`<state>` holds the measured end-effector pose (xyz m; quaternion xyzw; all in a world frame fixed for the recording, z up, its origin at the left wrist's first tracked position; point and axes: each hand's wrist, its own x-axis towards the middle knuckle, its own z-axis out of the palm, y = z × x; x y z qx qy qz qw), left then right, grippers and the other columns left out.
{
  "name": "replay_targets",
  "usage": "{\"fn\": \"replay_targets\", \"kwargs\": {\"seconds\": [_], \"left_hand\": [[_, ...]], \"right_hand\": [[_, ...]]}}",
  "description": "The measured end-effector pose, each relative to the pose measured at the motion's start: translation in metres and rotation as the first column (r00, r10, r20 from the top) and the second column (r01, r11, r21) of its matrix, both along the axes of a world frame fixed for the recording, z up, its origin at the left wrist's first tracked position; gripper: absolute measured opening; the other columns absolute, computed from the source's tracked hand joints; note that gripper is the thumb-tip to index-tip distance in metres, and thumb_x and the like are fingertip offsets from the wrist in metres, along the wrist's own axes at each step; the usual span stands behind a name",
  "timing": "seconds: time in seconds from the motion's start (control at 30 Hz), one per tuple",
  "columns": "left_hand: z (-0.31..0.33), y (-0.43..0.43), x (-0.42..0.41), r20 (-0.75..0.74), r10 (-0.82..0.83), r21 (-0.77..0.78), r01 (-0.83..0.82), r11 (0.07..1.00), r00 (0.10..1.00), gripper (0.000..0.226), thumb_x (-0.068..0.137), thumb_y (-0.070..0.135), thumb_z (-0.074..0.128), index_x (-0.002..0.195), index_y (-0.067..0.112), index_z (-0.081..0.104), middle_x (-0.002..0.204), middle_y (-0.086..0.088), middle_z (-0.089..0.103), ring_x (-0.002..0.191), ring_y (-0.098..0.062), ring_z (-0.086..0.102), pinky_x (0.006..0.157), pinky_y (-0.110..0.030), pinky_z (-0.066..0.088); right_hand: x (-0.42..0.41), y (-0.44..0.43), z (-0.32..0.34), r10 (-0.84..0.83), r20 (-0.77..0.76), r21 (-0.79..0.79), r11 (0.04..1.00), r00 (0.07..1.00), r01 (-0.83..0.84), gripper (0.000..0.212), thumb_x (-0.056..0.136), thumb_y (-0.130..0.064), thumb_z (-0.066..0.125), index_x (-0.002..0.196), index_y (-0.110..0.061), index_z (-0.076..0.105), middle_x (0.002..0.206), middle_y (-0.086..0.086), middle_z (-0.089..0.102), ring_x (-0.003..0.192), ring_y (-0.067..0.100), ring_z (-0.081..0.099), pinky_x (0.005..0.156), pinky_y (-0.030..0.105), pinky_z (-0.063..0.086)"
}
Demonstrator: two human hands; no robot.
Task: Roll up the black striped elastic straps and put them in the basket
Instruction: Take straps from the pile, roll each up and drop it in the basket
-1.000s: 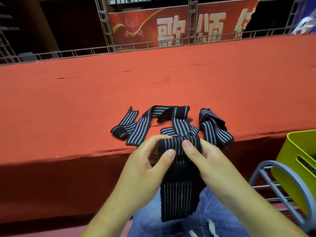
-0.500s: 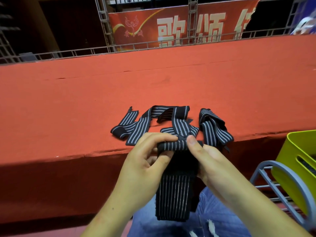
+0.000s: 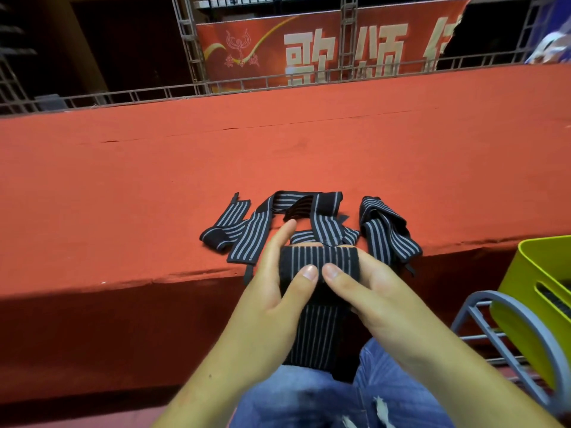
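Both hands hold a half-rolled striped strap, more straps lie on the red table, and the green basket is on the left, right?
No: the head view shows the green basket on the right. The left hand and right hand do hold a half-rolled striped strap, with more straps on the red table.

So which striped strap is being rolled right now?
The black striped elastic strap between left hand and right hand; the other straps lie on the red surface.

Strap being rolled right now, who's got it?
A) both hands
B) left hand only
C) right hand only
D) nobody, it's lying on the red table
A: the left hand and right hand both grip the partly rolled strap, a thumb from each pressed on its front, its tail hanging down between them.
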<state>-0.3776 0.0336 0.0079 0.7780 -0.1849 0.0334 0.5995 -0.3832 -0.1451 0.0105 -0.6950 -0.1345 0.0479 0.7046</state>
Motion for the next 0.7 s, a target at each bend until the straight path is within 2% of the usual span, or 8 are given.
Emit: {"fn": "replay_targets", "kwargs": {"seconds": [0.07, 0.2, 0.27, 0.37, 0.43, 0.53, 0.6, 0.7], "left_hand": [[-0.001, -0.002, 0.0, -0.007, -0.002, 0.003, 0.002, 1.0, 1.0, 0.065, 0.091, 0.063, 0.052, 0.151, 0.06, 0.027, 0.156, 0.02, 0.045, 0.145, -0.004, 0.043, 0.121, -0.047, 0.034], [-0.001, -0.005, -0.002, 0.009, 0.004, -0.005, -0.004, 1.0, 1.0, 0.06, 0.097, 0.053, 0.05, 0.152, 0.056, 0.027, 0.153, 0.019, 0.05, 0.142, -0.001, 0.045, 0.121, -0.045, 0.034], [-0.001, -0.006, -0.002, 0.007, 0.01, -0.007, -0.01, 1.0, 1.0, 0.06, 0.096, 0.054, 0.05, 0.152, 0.056, 0.028, 0.153, 0.017, 0.05, 0.143, -0.003, 0.045, 0.122, -0.046, 0.033], [0.001, -0.006, -0.002, 0.0, 0.004, -0.003, -0.004, 1.0, 1.0, 0.057, 0.098, 0.05, 0.05, 0.152, 0.053, 0.03, 0.148, 0.015, 0.056, 0.14, -0.006, 0.05, 0.12, -0.046, 0.035], [0.003, -0.005, -0.003, 0.009, -0.012, 0.019, 0.011, 1.0, 1.0, 0.053, 0.104, 0.042, 0.049, 0.153, 0.05, 0.03, 0.144, 0.023, 0.057, 0.137, 0.0, 0.051, 0.119, -0.042, 0.037], [0.008, -0.005, -0.006, 0.031, -0.014, 0.061, 0.012, 0.998, 0.999, 0.05, 0.108, 0.028, 0.049, 0.153, 0.044, 0.034, 0.139, 0.042, 0.051, 0.133, 0.012, 0.048, 0.119, -0.034, 0.038], [0.009, -0.003, -0.005, 0.039, 0.005, 0.053, -0.007, 0.999, 0.999, 0.049, 0.106, 0.024, 0.055, 0.151, 0.04, 0.041, 0.138, 0.037, 0.055, 0.133, 0.008, 0.051, 0.117, -0.037, 0.04], [0.009, 0.0, -0.004, 0.062, 0.049, 0.048, -0.052, 0.998, 0.997, 0.046, 0.098, 0.034, 0.061, 0.142, 0.039, 0.053, 0.132, 0.022, 0.066, 0.126, -0.001, 0.061, 0.111, -0.041, 0.046]], "right_hand": [[-0.001, 0.001, 0.0, 0.007, 0.009, -0.041, 0.999, 1.0, -0.007, 0.032, 0.101, -0.037, 0.057, 0.13, -0.03, 0.067, 0.13, -0.009, 0.074, 0.125, 0.008, 0.067, 0.11, 0.04, 0.047], [-0.001, 0.003, 0.001, -0.022, 0.026, -0.103, 0.994, 0.999, 0.024, 0.037, 0.097, -0.054, 0.052, 0.13, -0.04, 0.064, 0.129, -0.022, 0.071, 0.123, -0.004, 0.064, 0.108, 0.034, 0.045], [0.0, 0.004, 0.002, -0.037, 0.051, -0.133, 0.99, 0.998, 0.043, 0.041, 0.094, -0.061, 0.049, 0.128, -0.043, 0.063, 0.127, -0.027, 0.07, 0.121, -0.009, 0.063, 0.105, 0.029, 0.045], [0.001, 0.005, 0.001, -0.075, 0.096, -0.152, 0.984, 0.993, 0.089, 0.039, 0.096, -0.058, 0.048, 0.126, -0.041, 0.065, 0.124, -0.026, 0.071, 0.119, -0.009, 0.064, 0.102, 0.027, 0.046], [0.001, 0.005, 0.0, -0.115, 0.13, -0.14, 0.981, 0.985, 0.133, 0.035, 0.098, -0.052, 0.05, 0.123, -0.036, 0.068, 0.121, -0.023, 0.073, 0.117, -0.006, 0.066, 0.099, 0.026, 0.047], [0.001, 0.004, -0.001, -0.159, 0.156, -0.117, 0.977, 0.975, 0.178, 0.033, 0.098, -0.048, 0.052, 0.119, -0.03, 0.069, 0.117, -0.018, 0.076, 0.113, 0.0, 0.069, 0.098, 0.031, 0.052], [0.002, 0.003, -0.002, -0.175, 0.164, -0.114, 0.974, 0.971, 0.195, 0.029, 0.1, -0.045, 0.054, 0.116, -0.027, 0.07, 0.115, -0.012, 0.077, 0.11, 0.005, 0.072, 0.099, 0.039, 0.054], [0.003, 0.002, -0.003, -0.186, 0.169, -0.097, 0.974, 0.968, 0.204, 0.027, 0.1, -0.045, 0.056, 0.113, -0.026, 0.071, 0.113, -0.006, 0.078, 0.107, 0.011, 0.073, 0.099, 0.046, 0.056]]}}
